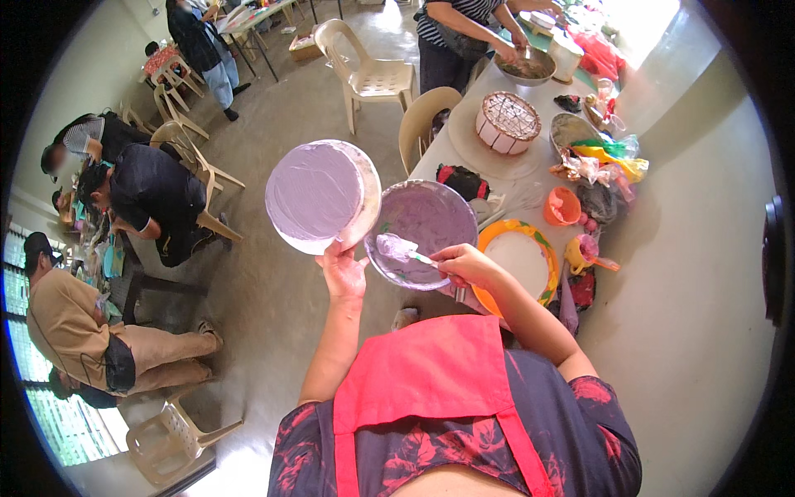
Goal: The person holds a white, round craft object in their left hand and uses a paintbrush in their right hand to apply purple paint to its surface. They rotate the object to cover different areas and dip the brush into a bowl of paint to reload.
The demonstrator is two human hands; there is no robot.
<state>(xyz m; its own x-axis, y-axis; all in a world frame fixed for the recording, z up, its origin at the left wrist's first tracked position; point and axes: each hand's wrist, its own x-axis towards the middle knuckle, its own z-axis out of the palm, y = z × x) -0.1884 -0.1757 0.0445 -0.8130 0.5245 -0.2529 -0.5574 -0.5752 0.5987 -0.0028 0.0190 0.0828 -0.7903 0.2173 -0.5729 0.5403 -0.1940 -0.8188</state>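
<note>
My left hand [343, 276] holds up a round cake [313, 189] from below, tilted so that its lilac-frosted top faces me. A pale board [371, 199] shows along its right side. In my right hand [469, 266] is the handle of a spatula [424, 258], its blade heaped with lilac frosting [395, 246]. That blade hovers over a large metal mixing bowl [467, 208], whose inside is smeared with the same frosting. Beneath my right wrist lies a white plate [518, 258] with an orange and yellow rim.
A decorated pink cake with brown trim [508, 122] stands farther along the table [463, 121]. Against the wall sit an orange cup [562, 206], a yellow mug [579, 253] and plastic bags [612, 155]. Another person's hands [514, 50] work in a metal bowl [540, 77]. A plastic chair [379, 77] stands beyond.
</note>
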